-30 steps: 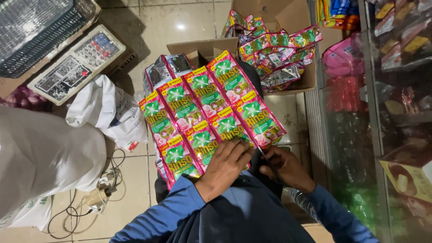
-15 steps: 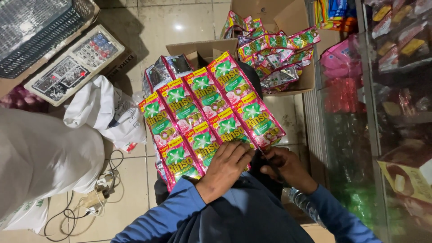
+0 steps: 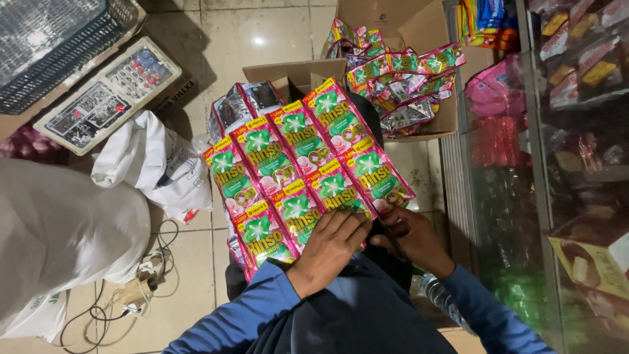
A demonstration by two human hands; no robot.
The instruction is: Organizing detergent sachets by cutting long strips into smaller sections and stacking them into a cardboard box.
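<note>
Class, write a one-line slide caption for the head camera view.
Left hand presses on a sheet of joined pink-and-green sachets beside the right hand, above an open cardboard box of more sachets.

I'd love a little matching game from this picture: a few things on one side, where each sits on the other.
Things:
1. sachet sheet
2. cardboard box
3. white sack
4. black basket

Places:
A. top left corner
B. under both hands, on the lap
C. left edge, on the floor
D. top centre, holding loose sachets

Pairs: 1-B, 2-D, 3-C, 4-A
</note>
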